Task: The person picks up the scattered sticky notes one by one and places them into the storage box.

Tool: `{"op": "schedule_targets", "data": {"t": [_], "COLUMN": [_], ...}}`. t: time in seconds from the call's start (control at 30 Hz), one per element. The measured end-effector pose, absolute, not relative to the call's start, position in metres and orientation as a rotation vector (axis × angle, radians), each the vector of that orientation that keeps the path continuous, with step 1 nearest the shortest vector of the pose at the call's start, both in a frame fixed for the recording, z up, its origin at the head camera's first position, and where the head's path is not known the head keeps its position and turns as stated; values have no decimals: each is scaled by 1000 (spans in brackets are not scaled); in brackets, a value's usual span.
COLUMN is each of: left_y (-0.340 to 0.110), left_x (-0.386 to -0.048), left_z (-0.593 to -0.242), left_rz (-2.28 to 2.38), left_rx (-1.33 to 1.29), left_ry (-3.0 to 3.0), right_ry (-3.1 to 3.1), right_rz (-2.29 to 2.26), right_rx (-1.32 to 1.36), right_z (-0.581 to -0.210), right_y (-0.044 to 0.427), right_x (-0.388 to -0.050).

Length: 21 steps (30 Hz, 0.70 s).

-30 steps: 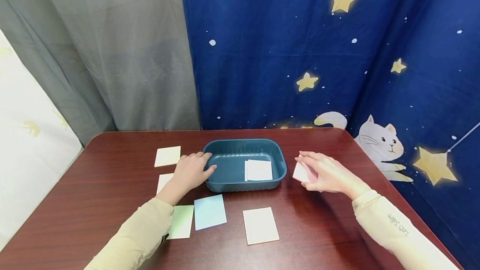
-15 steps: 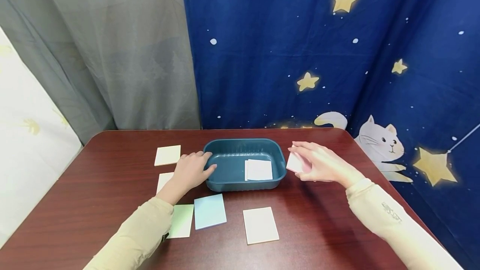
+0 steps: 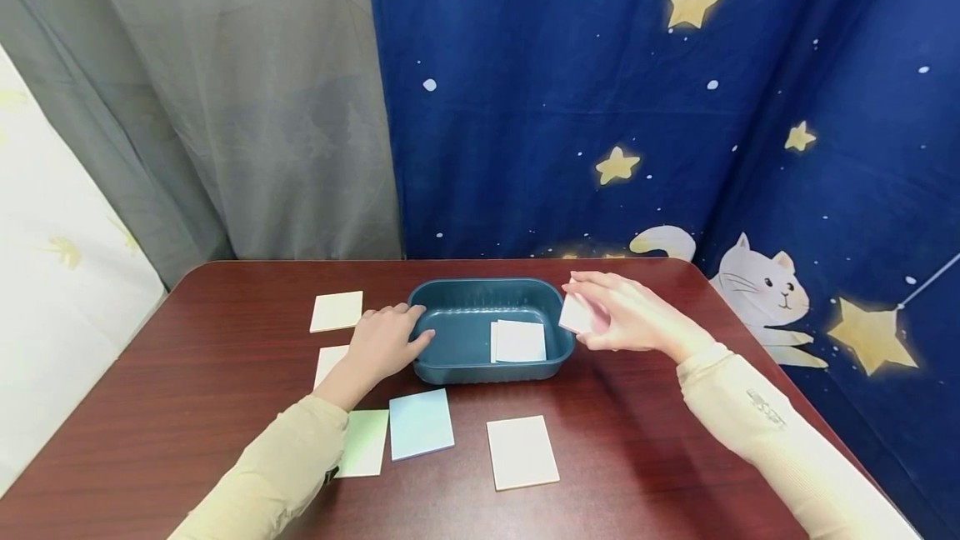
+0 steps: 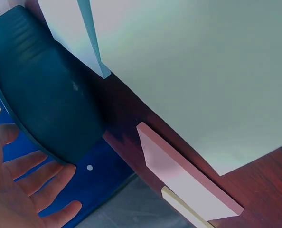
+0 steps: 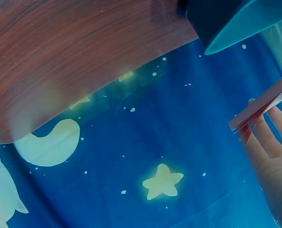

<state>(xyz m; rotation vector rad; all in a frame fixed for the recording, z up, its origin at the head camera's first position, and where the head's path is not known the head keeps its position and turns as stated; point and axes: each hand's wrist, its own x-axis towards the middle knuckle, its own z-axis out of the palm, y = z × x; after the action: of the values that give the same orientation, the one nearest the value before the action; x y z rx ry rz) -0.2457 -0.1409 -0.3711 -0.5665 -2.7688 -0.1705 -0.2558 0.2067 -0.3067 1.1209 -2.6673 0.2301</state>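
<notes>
Pinching pale-pink square paper pad [image 3: 576, 315], likely light, stiff, by edges with right hand [image 3: 633, 317] near oblong teal plastic basin [image 3: 487, 374]; resting spread left hand [image 3: 381, 342] thereon.

There's a reddish-brown wood-grain table [image 3: 225, 357] near, with a plain grey curtain [image 3: 277, 107] far left and navy star-and-cat curtain [image 3: 517, 107] far right.

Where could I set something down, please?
Bare table shows left of the yellow pad and left sleeve, and between the off-white pad and right sleeve. It is crowded between tray and left sleeve, where the green pad and blue pad lie close.
</notes>
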Motion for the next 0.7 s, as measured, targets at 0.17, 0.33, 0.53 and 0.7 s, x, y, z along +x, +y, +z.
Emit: {"op": "schedule_targets", "data": {"t": [0.17, 0.33, 0.53, 0.7], "left_y": [-140, -141, -141, -141], "left_x": [-246, -246, -246, -245], "left_z": [-371, -371, -371, -371], "left_rz": [-175, -177, -185, -191], "left_rx": [-564, -560, -561, -559], "left_ry": [-2772, -2777, -2773, -2777], "right_ry": [-2645, -2600, -2590, -2609], "right_rz": [244, 235, 245, 255], "right_rx": [1143, 1167, 1178, 1182], "right_z": [-305, -304, -304, -305], "right_y": [203, 198, 191, 185], "right_x": [-260, -264, -268, -270]}}
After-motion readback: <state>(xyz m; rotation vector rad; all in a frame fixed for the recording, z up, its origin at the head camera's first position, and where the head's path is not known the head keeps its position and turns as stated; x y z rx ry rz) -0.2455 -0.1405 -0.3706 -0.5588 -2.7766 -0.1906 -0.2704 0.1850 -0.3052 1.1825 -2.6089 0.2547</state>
